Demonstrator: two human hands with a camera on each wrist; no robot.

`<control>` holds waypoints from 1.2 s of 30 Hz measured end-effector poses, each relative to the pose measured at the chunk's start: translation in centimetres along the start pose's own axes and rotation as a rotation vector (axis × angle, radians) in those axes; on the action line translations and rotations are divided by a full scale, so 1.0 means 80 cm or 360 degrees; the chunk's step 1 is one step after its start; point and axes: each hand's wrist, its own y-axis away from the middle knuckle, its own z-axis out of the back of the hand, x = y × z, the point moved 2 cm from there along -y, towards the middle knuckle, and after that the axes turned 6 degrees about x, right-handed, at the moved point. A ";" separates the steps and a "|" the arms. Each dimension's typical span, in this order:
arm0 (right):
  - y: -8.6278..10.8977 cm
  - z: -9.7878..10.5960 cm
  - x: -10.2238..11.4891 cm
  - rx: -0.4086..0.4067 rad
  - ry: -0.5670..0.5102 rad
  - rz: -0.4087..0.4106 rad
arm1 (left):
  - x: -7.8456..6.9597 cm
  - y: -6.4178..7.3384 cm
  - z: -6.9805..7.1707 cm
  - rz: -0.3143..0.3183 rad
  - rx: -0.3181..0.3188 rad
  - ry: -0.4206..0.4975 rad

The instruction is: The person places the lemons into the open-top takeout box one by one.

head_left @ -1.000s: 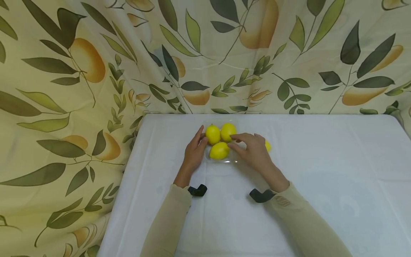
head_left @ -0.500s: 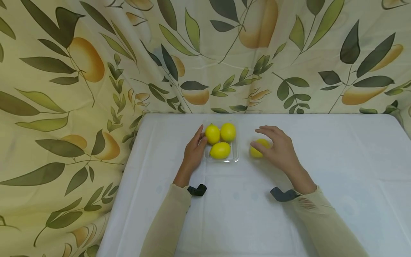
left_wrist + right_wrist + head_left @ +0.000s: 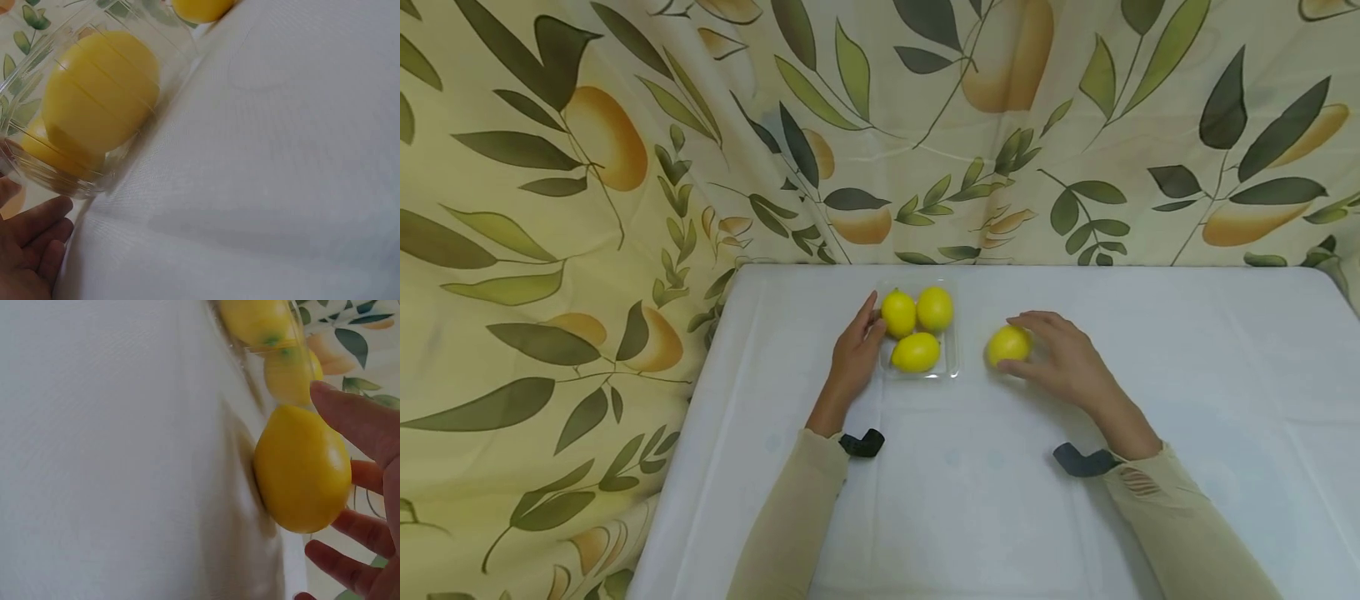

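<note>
A clear plastic tray (image 3: 956, 350) holds three yellow lemons, one of them a front lemon (image 3: 915, 352) lying sideways. My left hand (image 3: 853, 350) rests against the tray's left side, its fingers fairly straight; in the left wrist view several fingers (image 3: 40, 234) show beside the tray's end. To the right of the tray, a single lemon (image 3: 1008, 346) lies on the white cloth. Around its right side is my right hand (image 3: 1067, 362), thumb at the near side and fingers at the far side. In the right wrist view the fingers are spread about this lemon (image 3: 303, 472), without a plain grip.
A white cloth covers the table (image 3: 925, 500). Behind and to the left hangs a curtain (image 3: 587, 333) printed with leaves and fruit. Dark wrist-worn devices, such as the right one (image 3: 1084, 460), stick out inward from both wrists.
My right hand has moved right, from above the tray to the single lemon, and its fingers have come down around it. My left hand and the lemons have stayed in place.
</note>
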 end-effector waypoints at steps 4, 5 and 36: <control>-0.001 -0.005 -0.001 0.0073 0.0003 -0.0027 | -0.002 0.000 0.000 0.0007 -0.0005 -0.0009; -0.001 -0.006 -0.002 0.0087 0.0014 -0.0036 | -0.002 0.000 0.000 0.0005 -0.0004 -0.0010; -0.006 -0.003 0.031 -0.0358 -0.0127 0.0190 | -0.003 0.000 -0.001 0.0016 0.0002 -0.0020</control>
